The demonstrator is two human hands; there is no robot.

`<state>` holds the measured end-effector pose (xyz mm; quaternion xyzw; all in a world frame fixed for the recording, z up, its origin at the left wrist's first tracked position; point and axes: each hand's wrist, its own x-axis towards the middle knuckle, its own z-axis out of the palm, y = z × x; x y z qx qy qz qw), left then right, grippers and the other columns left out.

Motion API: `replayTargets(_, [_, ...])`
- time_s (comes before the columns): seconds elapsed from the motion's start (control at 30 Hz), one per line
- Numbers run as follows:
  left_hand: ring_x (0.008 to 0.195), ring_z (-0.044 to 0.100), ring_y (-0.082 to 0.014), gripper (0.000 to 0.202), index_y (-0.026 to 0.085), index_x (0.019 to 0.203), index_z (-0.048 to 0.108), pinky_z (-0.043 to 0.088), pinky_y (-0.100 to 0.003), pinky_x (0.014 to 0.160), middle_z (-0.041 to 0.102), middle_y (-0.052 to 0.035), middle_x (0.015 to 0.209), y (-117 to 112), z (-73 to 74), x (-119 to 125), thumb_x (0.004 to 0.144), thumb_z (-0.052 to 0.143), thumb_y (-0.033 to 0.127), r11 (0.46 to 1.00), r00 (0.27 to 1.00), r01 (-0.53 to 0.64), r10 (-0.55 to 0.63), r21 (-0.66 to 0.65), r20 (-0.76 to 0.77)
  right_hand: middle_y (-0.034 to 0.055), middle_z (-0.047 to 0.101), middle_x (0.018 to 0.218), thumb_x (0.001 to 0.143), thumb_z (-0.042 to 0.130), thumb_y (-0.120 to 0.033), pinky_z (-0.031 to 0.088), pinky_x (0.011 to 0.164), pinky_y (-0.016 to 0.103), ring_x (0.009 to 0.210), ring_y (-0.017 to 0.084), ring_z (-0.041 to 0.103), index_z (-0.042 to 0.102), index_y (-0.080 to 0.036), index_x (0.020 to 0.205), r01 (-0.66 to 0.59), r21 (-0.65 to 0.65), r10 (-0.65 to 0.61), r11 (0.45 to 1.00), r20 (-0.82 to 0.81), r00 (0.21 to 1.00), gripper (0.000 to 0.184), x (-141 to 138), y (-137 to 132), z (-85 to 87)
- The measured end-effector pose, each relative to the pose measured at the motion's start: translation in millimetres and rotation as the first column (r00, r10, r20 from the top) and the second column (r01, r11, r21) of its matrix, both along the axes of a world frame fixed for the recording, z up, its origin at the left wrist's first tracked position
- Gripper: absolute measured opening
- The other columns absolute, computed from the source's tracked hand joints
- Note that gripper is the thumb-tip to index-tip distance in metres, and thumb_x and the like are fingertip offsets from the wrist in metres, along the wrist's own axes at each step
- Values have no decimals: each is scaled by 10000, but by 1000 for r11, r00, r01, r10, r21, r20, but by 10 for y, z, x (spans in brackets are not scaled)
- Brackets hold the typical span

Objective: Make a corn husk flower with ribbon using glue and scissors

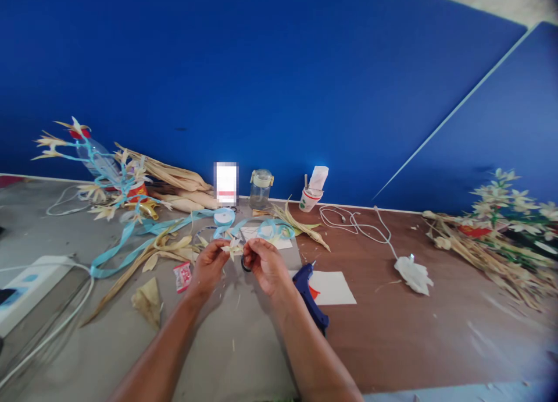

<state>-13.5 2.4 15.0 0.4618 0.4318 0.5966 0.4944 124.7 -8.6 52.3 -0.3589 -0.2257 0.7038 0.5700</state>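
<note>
My left hand (211,267) is closed in a pinch on a small pale flower made of dried husk (234,246), low over the middle of the table. Close by on the right, my right hand (267,267) has its fingertips pinched together beside the flower; what is in them, if anything, is too small to tell. A black ring like a scissors handle (246,264) shows under the right fingers. Behind both hands lies light blue ribbon (281,230) in loose coils, with its spool (224,217). A blue glue gun (310,297) rests beside my right forearm on white paper (340,288).
Husk flowers on blue-wrapped stems (98,163) stand at left, near dried husks (170,178) and a power strip (32,285). A glass jar (260,189), paper cup (310,199) and white cable (370,227) are along the blue partition. More husks (488,256) lie right.
</note>
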Motion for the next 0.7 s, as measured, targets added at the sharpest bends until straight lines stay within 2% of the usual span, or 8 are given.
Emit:
replayTargets(0.13, [684,565,-157,195,204,787,680,444,-279,682,665,-17,764,16,-44,-9,638,747,309,1000,1000,-20,20,-2,16,-51,541,511,546,759,-252,287,442,190,430,48,417,621,-158,628,3,22,-5,1000,72,997,185,-28,2,-22])
replayTargets(0.3, [655,553,-150,197,204,797,675,440,-275,652,648,-10,731,22,-69,-3,647,747,311,999,999,-32,32,14,1,-36,563,534,598,718,-297,282,460,203,442,51,417,614,-157,596,7,40,-15,999,191,982,174,-60,-3,-60])
replayTargets(0.43, [658,545,-156,210,204,790,663,440,-280,645,630,-7,706,16,-43,-2,646,744,333,999,999,-50,50,19,-7,-57,538,528,592,687,-201,296,490,203,474,54,410,653,-161,647,-26,92,-3,995,307,952,76,-125,-27,-77])
replayTargets(0.53, [689,545,-157,203,199,788,648,438,-273,659,615,0,709,15,-49,-9,662,732,334,998,999,-52,52,30,-12,-65,528,525,587,675,-175,304,498,203,491,61,409,660,-172,662,-37,123,-5,992,326,945,77,-155,-40,-80])
replayTargets(0.7, [683,529,-147,149,203,759,631,421,-258,662,599,4,703,12,-44,-8,694,708,313,999,1000,-13,13,37,-2,-49,546,539,625,656,-213,293,483,203,477,63,414,674,-175,685,21,125,-56,992,283,957,73,-71,-16,-70])
